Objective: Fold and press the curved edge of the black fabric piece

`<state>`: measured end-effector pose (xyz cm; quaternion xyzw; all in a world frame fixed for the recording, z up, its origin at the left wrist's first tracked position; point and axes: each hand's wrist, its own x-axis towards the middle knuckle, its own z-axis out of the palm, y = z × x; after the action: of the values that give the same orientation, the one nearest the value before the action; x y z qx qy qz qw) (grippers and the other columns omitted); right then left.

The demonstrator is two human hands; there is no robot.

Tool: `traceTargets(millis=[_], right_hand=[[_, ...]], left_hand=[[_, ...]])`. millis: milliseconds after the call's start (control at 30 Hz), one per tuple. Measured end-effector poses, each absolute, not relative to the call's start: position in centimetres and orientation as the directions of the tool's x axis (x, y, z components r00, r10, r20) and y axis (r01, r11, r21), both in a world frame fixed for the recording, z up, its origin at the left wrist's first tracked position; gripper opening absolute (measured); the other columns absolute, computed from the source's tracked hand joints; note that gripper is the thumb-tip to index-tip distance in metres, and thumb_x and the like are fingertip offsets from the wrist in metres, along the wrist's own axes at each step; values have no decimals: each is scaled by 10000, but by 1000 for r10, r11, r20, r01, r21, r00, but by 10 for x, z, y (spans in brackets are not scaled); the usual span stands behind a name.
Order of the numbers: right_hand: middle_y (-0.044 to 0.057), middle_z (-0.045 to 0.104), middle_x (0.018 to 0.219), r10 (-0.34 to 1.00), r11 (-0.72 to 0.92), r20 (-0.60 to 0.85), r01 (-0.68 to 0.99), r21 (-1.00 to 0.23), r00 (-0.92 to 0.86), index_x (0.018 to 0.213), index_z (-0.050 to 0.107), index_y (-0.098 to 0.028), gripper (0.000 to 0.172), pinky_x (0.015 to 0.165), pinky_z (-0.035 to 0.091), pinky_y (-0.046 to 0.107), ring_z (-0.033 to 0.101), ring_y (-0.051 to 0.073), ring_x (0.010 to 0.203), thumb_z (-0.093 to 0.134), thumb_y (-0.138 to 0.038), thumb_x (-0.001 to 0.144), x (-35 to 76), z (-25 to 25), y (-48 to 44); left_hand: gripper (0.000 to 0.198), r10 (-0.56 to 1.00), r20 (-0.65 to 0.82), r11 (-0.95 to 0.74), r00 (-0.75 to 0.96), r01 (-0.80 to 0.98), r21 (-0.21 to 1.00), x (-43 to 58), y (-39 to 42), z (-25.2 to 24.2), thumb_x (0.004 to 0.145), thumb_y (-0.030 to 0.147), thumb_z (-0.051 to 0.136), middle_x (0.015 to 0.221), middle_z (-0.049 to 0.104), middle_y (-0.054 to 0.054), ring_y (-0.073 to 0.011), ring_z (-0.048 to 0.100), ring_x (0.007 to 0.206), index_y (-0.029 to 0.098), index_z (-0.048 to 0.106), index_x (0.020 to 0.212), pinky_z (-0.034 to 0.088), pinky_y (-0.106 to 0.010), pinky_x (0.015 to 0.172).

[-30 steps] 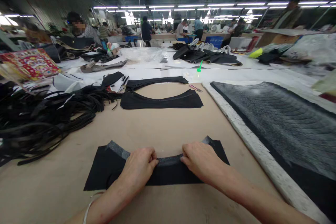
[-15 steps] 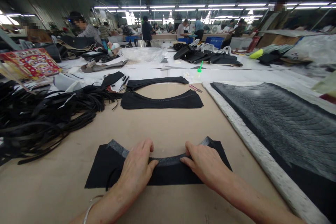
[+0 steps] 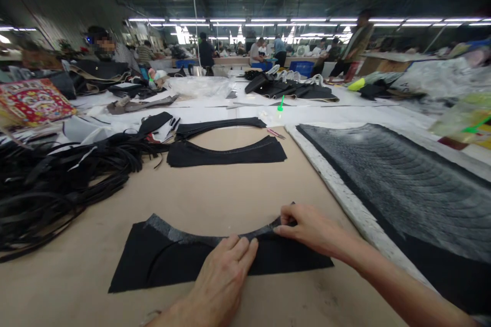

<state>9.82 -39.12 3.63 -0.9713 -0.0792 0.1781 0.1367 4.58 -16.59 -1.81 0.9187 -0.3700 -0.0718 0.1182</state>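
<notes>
Right grip (image 3: pixel 307 225) pinches the black fabric piece (image 3: pixel 184 263) at its curved edge; left grip (image 3: pixel 224 276) presses flat, released.

Bare table (image 3: pixel 230 189) lies open mid-board; tangled black straps (image 3: pixel 57 184) crowd its left edge, a grey mat (image 3: pixel 402 184) its right.

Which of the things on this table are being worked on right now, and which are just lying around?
In hand:
- black fabric piece, curved edge folded
- left hand pressing it flat
- right hand pinching its folded edge

Lying about:
- second cut piece
- curved strip
- pile of black straps
- grey mat
- colourful box
</notes>
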Motion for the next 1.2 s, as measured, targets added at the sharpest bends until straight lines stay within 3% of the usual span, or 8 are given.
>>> traceTargets(millis=[500,833,1100,1200], right_hand=[[22,640,724,160,-939,-332,40,-341,930,732,653,-194,96,575,262,263,540,165,689,602,-273,748,103,34,-397],[-47,543,623,257,-839,-439,-26,-543,861,734,623,-166,144,526,309,211,482,101,603,582,-299,771,103,46,-397],[-7,606,665,171,-913,-388,-3,-409,906,677,636,-183,63,551,283,248,528,138,658,619,-228,718,106,32,-397],[3,623,665,162,-934,-366,22,-357,916,685,648,-193,58,556,272,257,535,146,656,619,-221,728,107,31,-394]], left_hand=[[713,-660,-90,-746,746,-636,197,48,-175,-21,791,-1,394,1125,552,-100,-252,495,1028,223,329,1465,443,-409,951],[604,-674,-90,-731,733,-645,222,48,-177,-17,876,103,444,1097,540,-83,-250,492,990,312,358,1436,443,-409,893],[630,-683,-49,-717,729,-655,237,49,-175,-23,861,129,480,1137,527,-70,-251,476,1007,356,338,1431,419,-418,909],[647,-677,-37,-724,735,-655,216,48,-175,-24,862,84,433,1155,532,-73,-246,475,1024,315,307,1453,411,-407,924]])
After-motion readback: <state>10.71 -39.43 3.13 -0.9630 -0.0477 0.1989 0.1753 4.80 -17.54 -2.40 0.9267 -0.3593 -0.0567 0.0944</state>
